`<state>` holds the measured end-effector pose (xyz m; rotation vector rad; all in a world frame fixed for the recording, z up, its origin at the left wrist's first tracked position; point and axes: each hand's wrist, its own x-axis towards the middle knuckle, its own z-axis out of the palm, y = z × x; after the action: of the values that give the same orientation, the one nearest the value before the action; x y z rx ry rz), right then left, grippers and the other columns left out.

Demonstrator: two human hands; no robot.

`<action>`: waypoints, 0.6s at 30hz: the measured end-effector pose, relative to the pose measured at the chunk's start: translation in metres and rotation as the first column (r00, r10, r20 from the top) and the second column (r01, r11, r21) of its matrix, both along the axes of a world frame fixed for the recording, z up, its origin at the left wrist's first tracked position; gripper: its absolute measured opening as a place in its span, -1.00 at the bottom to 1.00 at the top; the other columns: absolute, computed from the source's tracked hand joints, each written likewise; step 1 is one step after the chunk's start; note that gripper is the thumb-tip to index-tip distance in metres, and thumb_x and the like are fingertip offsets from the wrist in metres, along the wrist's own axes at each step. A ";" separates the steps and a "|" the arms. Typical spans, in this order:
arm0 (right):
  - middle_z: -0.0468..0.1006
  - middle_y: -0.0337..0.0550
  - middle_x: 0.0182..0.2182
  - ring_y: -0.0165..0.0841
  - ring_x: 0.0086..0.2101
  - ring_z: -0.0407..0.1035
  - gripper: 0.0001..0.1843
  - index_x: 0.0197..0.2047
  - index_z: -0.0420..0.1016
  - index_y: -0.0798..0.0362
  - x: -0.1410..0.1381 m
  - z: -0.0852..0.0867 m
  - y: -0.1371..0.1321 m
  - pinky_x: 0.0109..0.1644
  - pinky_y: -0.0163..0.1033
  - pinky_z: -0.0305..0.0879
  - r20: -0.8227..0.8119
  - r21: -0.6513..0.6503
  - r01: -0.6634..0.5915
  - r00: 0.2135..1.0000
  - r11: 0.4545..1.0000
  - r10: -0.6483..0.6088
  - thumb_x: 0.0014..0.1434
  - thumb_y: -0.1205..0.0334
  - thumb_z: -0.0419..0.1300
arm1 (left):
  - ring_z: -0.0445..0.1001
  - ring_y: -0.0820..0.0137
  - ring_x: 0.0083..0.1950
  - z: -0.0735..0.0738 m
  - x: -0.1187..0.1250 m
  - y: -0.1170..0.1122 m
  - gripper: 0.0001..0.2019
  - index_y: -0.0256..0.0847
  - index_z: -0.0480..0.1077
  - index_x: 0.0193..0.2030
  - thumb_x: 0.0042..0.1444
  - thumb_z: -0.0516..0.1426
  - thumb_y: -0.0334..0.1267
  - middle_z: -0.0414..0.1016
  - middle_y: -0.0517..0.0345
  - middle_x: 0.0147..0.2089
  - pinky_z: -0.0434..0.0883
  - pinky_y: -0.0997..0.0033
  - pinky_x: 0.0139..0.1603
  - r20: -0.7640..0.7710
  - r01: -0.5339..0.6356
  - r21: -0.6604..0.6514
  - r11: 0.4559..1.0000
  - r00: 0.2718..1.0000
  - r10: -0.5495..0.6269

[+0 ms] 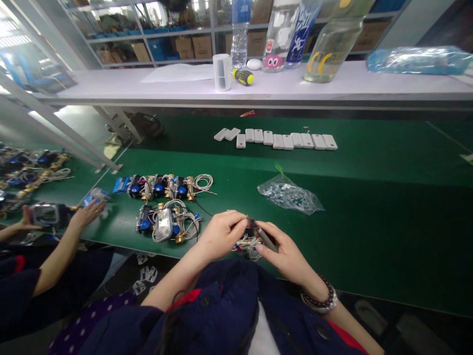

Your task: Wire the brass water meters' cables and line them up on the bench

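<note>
In front of my body, a meter (251, 241) with coiled grey cable sits at the near edge of the green table, largely hidden by my hands. My left hand (223, 231) is closed, thumb and fingers pinched against the meter's dark upper part. On the other side, my right hand (281, 249) curls round a dark grey elongated piece (268, 240); I cannot tell if it is a tool or a part of the meter. To the left stand several more brass meters (158, 187) with blue caps and coiled cables, one with a clear-windowed box (163, 225).
White rectangular modules (268, 138) lie in a row below the shelf (177, 88). A clear plastic bag (290, 195) of small parts lies ahead. Bottles (281, 34) and a yellow-black screwdriver (243, 77) are on the shelf. At left, a co-worker's hands (86, 214) handle another meter.
</note>
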<state>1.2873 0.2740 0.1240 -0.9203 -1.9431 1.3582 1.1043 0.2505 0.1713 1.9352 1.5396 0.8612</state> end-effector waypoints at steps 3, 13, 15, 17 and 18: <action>0.47 -0.09 -0.13 -0.26 -0.15 0.36 -0.59 0.01 0.41 0.07 0.002 -0.004 0.003 -0.02 -0.18 0.29 -0.012 -0.049 -0.019 1.000 0.999 0.018 0.08 0.13 0.16 | 0.33 0.47 -0.39 -0.002 0.000 0.000 -0.76 -0.26 0.40 -0.44 0.18 -0.02 -0.34 0.42 0.19 -0.45 0.24 0.50 -0.32 0.002 0.005 -0.028 1.000 1.000 -0.005; 0.52 -0.05 -0.23 -0.23 -0.24 0.41 -0.53 -0.09 0.45 0.14 0.005 -0.049 -0.010 -0.10 -0.17 0.34 -0.043 -0.248 0.115 0.991 0.962 -0.130 0.01 -0.02 0.20 | 0.42 0.42 -0.30 -0.041 0.006 0.001 -0.72 -0.25 0.44 -0.40 0.17 -0.04 -0.24 0.51 0.16 -0.37 0.30 0.48 -0.25 0.105 -0.018 -0.227 0.974 0.994 0.043; 0.52 -0.06 -0.25 -0.23 -0.26 0.40 -0.48 -0.07 0.43 0.13 0.015 -0.082 0.002 -0.13 -0.17 0.34 0.126 -0.262 0.347 0.937 0.901 -0.325 -0.02 -0.05 0.17 | 0.43 0.40 -0.28 -0.064 -0.002 -0.001 -0.71 -0.25 0.45 -0.38 0.17 -0.05 -0.23 0.52 0.15 -0.36 0.31 0.46 -0.22 0.082 -0.112 -0.268 0.957 0.987 0.139; 0.50 -0.04 -0.17 -0.20 -0.19 0.38 -0.41 0.01 0.37 0.13 0.034 -0.119 0.019 -0.07 -0.15 0.31 0.373 -0.241 0.642 0.754 0.728 -0.541 -0.05 -0.02 0.11 | 0.45 0.37 -0.22 -0.091 -0.017 -0.007 -0.71 -0.25 0.46 -0.34 0.16 -0.07 -0.23 0.53 0.12 -0.30 0.33 0.44 -0.16 0.020 -0.256 -0.310 0.915 0.961 0.276; 0.46 0.04 -0.10 -0.15 -0.11 0.36 -0.37 0.05 0.33 0.18 0.045 -0.137 0.027 -0.01 -0.10 0.28 0.466 -0.222 0.728 0.664 0.649 -0.585 -0.06 0.01 0.07 | 0.45 0.36 -0.18 -0.105 -0.026 -0.012 -0.70 -0.26 0.46 -0.32 0.16 -0.07 -0.24 0.54 0.09 -0.27 0.33 0.42 -0.12 -0.023 -0.327 -0.331 0.885 0.941 0.339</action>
<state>1.3327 0.3009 -0.0126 -1.9790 -1.2889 1.1667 1.0784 0.2380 0.0664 1.4326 1.8931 0.7076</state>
